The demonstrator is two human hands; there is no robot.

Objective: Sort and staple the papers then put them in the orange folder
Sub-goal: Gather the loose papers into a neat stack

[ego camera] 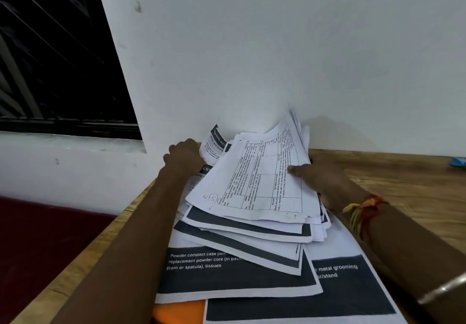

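We note a loose stack of papers (247,225) lying on the left part of a wooden desk (403,185), its far end lifted and reaching up against the white wall (252,46) behind the desk's back edge. The sheets are fanned and out of square. Many carry dark printed bands, and two of the lowest, at the desk's near edge, show white lettering on dark blocks.

The top sheet (262,177) bears a printed table with fine text that we cannot read, and a circled handwritten mark near its near left corner.

The left hand (185,157) is at the far left side of the stack, fingers curled and grasping the edges of the sheets there. The right hand (325,180) holds the stack's right side. Its thumb presses down on the top sheet, and its other fingers are hidden beneath the papers. The right wrist carries thread bands (363,210), with a metal bangle (441,291) further up the forearm.

The orange folder (179,311) lies at the desk's near edge, under the papers. Only a small orange patch of it shows below the lowest sheets.

A blue object (457,161) sits at the far right of the desk, well apart from the stack. It is cut off by the frame and we cannot identify it. A dark barred window (50,59) occupies the wall to the left.
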